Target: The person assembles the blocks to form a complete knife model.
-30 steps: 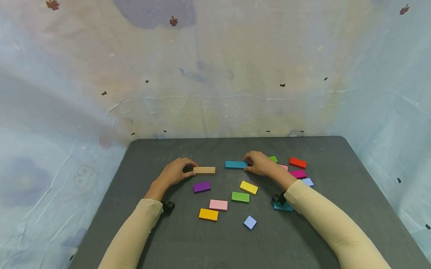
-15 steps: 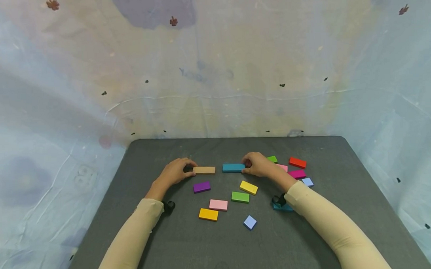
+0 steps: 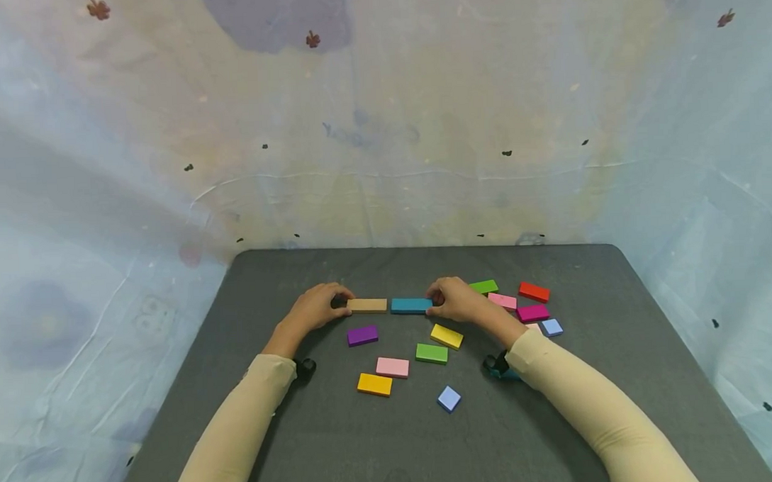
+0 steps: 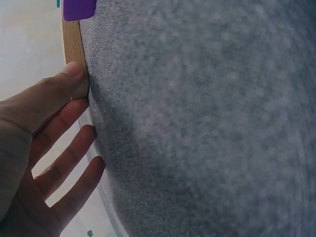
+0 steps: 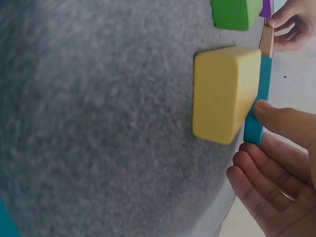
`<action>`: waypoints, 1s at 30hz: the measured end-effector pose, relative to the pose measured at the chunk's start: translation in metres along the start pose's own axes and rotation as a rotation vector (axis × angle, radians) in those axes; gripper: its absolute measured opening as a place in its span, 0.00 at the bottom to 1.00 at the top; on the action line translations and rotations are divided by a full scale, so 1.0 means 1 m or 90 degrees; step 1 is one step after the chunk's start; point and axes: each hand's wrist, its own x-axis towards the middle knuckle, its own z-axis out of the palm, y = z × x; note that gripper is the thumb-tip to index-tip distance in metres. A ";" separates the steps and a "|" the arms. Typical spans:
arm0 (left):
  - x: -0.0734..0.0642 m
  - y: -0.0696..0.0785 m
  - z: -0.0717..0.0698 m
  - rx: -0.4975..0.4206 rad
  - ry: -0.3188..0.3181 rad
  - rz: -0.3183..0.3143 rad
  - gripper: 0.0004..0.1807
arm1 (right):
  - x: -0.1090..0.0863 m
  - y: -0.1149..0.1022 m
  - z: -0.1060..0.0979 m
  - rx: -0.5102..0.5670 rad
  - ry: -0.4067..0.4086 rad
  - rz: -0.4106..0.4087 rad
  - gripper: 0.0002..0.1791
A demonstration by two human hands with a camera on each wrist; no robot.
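Near the back of the dark table, my left hand (image 3: 317,306) pinches the left end of a plain wooden block (image 3: 368,306) between thumb and index finger. The left wrist view shows the thumb on the wood grain of that wooden block (image 4: 75,42), other fingers spread below. My right hand (image 3: 457,299) pinches the right end of a blue block (image 3: 410,306). Both blocks lie lengthwise in one row, with a narrow gap between their ends in the head view. In the right wrist view the thumb presses on the side of the blue block (image 5: 264,81).
In front of the hands lie a purple block (image 3: 362,336), a yellow block (image 3: 447,336), a green block (image 3: 432,353), a pink block (image 3: 392,367), an orange block (image 3: 375,385) and a light blue block (image 3: 449,399). Several more, including a red block (image 3: 534,292), lie right.
My right hand has slid the blue block left and slightly toward me, narrowing the gap to the wooden block. The left hand and its wooden block have stayed in place.
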 end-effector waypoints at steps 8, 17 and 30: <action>0.000 0.002 0.001 0.002 0.002 -0.005 0.20 | 0.002 -0.001 0.008 -0.012 0.007 0.015 0.19; 0.001 0.000 0.002 0.010 0.005 0.002 0.21 | 0.005 -0.005 0.010 -0.013 0.004 0.033 0.19; 0.003 0.000 0.002 0.015 0.007 0.012 0.21 | 0.005 -0.011 0.008 -0.012 -0.009 0.031 0.19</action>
